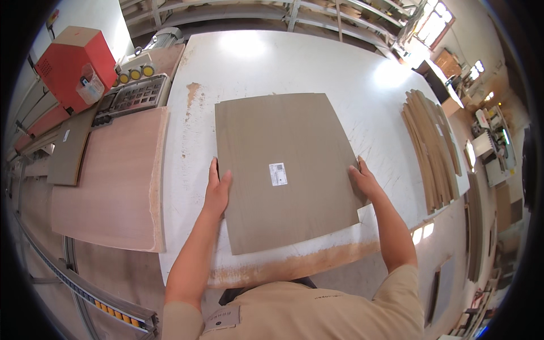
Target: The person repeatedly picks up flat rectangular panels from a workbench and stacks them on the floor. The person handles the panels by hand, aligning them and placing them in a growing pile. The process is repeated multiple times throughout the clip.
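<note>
A large grey-brown wood-grain panel [283, 136] lies flat in front of me, with a small white printed label [278, 174] stuck near its middle. Slightly offset edges at its far side and near right corner suggest at least one more board under it. My left hand [217, 190] grips the left edge, thumb toward the top face. On the opposite edge, my right hand [364, 180] holds the panel the same way, its thumb on the face. The fingers beneath the edges are partly hidden. Under the panel is a white worktable [272, 62] with scratched, worn patches.
Several narrow brown boards [430, 147] lie along the table's right side. To the left are a pinkish board [113, 181], a smaller brown panel [72, 147] and a red machine housing [77, 65]. Metal racks [238, 12] stand beyond the table. A roller rail [113, 306] runs at lower left.
</note>
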`<state>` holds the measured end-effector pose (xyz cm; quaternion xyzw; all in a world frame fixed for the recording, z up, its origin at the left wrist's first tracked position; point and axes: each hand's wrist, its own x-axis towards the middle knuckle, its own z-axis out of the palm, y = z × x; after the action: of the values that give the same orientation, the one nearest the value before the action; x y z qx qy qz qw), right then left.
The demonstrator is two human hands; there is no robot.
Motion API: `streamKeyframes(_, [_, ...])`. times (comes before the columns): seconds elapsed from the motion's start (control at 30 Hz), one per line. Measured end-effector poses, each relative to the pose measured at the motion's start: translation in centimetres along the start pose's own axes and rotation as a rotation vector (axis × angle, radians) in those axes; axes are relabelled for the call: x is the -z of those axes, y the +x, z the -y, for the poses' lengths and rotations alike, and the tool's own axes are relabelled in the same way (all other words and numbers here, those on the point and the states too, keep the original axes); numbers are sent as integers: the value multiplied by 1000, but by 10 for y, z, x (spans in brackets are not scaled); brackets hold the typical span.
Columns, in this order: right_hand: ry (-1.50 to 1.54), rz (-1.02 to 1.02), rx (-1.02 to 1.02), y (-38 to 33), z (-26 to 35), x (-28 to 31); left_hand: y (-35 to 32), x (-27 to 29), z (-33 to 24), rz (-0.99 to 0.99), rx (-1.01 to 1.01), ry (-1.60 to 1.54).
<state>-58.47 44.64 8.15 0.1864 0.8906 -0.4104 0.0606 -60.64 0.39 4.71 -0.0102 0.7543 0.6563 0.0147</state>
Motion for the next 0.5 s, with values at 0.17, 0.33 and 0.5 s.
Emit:
streamKeyframes(0.17, [253,137,105,18,-14,11,4,-47,-3,-20,53,-466])
streamKeyframes(0.33, [130,175,168,27,-5,18,12,-60,-3,-98,65,-106])
streamKeyframes(0.5, [54,119,193,29,1,10,14,-56,3,-88,20,96])
